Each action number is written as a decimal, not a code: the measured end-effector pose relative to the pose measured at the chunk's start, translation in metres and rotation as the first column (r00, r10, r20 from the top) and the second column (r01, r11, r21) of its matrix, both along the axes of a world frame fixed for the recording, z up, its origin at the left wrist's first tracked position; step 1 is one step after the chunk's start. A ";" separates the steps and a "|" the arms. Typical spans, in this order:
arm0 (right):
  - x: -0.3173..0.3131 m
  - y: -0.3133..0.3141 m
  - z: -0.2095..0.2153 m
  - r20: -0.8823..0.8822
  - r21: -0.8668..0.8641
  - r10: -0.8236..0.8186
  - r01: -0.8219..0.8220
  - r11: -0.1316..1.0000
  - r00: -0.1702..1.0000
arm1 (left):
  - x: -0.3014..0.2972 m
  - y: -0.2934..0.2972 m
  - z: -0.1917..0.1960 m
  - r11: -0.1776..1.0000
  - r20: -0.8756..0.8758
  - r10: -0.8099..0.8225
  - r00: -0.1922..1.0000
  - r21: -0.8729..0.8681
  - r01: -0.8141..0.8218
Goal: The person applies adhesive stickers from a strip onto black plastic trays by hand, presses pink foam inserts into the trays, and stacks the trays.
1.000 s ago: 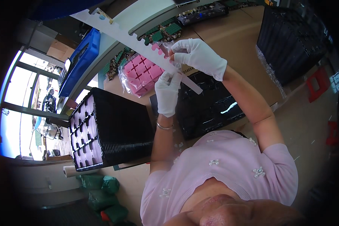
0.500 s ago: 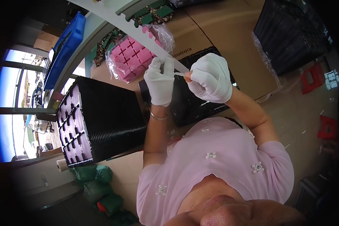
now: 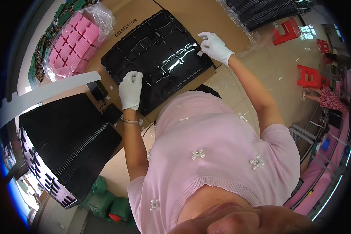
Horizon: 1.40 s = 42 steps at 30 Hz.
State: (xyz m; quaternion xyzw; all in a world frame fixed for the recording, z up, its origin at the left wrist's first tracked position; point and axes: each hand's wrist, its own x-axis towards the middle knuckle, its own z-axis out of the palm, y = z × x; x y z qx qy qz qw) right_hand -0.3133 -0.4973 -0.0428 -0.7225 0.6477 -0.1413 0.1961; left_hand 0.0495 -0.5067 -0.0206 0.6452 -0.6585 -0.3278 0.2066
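A black moulded plastic tray (image 3: 156, 58) with a glossy, ribbed surface lies flat on brown cardboard in front of me. Over its near left edge is my left hand (image 3: 130, 90), in a white glove, its fingers curled closed; what they hold, if anything, is hidden. My right hand (image 3: 217, 48), gloved with a bare thumb tip showing, is at the tray's right edge. A small white strip (image 3: 200, 54) shows at that thumb, apparently pinched there, while the index finger stands away.
A stack of black trays (image 3: 70, 132) stands at left, below a pale notched bar (image 3: 54, 90). Bagged pink foam blocks (image 3: 74, 43) lie far left. More black trays (image 3: 257, 11) and red stools (image 3: 286, 32) are at right. A small black box (image 3: 96, 90) with a cable sits near my left hand.
My hands were close together, the right pulling a white strip near the notched bar. Now they are apart, lowered to the tray's two sides. The view has swung right.
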 end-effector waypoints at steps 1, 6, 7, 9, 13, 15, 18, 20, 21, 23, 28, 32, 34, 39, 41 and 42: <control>0.005 0.002 0.002 -0.018 0.052 0.000 0.001 0.999 1.000 | -0.010 0.002 0.003 1.000 0.028 -0.031 0.999 0.001 0.031; 0.014 0.002 -0.002 -0.114 0.061 0.032 -0.025 0.998 0.993 | -0.034 0.002 -0.007 0.994 0.080 -0.090 0.993 -0.058 0.095; 0.014 0.002 -0.002 -0.128 0.074 0.031 -0.021 0.997 0.991 | -0.036 0.001 -0.006 0.994 0.067 -0.096 0.993 -0.052 0.100; 0.014 0.000 -0.007 -0.116 0.078 0.040 -0.032 0.996 0.992 | -0.037 0.000 -0.008 0.994 0.064 -0.098 0.993 -0.037 0.100; 0.017 -0.003 -0.006 -0.180 0.065 0.074 -0.063 0.996 0.981 | -0.038 -0.004 -0.010 0.990 0.106 -0.126 0.986 -0.045 0.131; 0.020 -0.003 -0.008 -0.247 0.015 0.133 -0.134 0.991 0.960 | -0.040 -0.005 -0.012 0.991 0.101 -0.121 0.988 -0.048 0.126; 0.021 -0.003 -0.011 -0.346 -0.055 0.219 -0.252 0.966 0.912 | -0.045 -0.009 -0.006 0.990 0.123 -0.138 0.983 -0.001 0.140; 0.023 -0.002 -0.014 -0.376 -0.077 0.249 -0.298 0.951 0.892 | -0.049 -0.013 -0.004 0.986 0.149 -0.162 0.975 0.053 0.156; 0.025 0.000 -0.016 -0.369 -0.118 0.244 -0.305 0.945 0.897 | -0.051 -0.015 -0.006 0.986 0.179 -0.168 0.969 0.046 0.162; 0.025 0.001 -0.018 -0.361 -0.159 0.241 -0.314 0.936 0.901 | -0.055 -0.020 -0.011 0.985 0.210 -0.172 0.963 0.041 0.167; 0.028 0.004 -0.022 -0.397 -0.158 0.225 -0.308 0.938 0.890 | -0.065 -0.033 -0.030 0.911 0.437 -0.321 0.840 -0.099 0.399; 0.028 0.005 -0.022 -0.388 -0.165 0.221 -0.303 0.939 0.895 | -0.081 -0.036 -0.035 0.793 0.603 -0.375 0.704 -0.183 0.580; 0.028 0.008 -0.021 -0.415 -0.137 0.210 -0.290 0.947 0.885 | -0.085 -0.038 -0.036 0.769 0.612 -0.388 0.690 -0.199 0.608; 0.025 0.006 -0.024 -0.378 -0.181 0.247 -0.333 0.926 0.892 | -0.094 -0.045 -0.057 0.735 0.626 -0.443 0.641 -0.156 0.660; 0.023 0.006 -0.026 -0.375 -0.206 0.256 -0.349 0.914 0.891 | -0.095 -0.045 -0.069 0.755 0.652 -0.449 0.611 -0.088 0.649; 0.022 0.007 -0.027 -0.351 -0.226 0.245 -0.336 0.914 0.904 | -0.098 -0.045 -0.069 0.760 0.649 -0.447 0.616 -0.088 0.644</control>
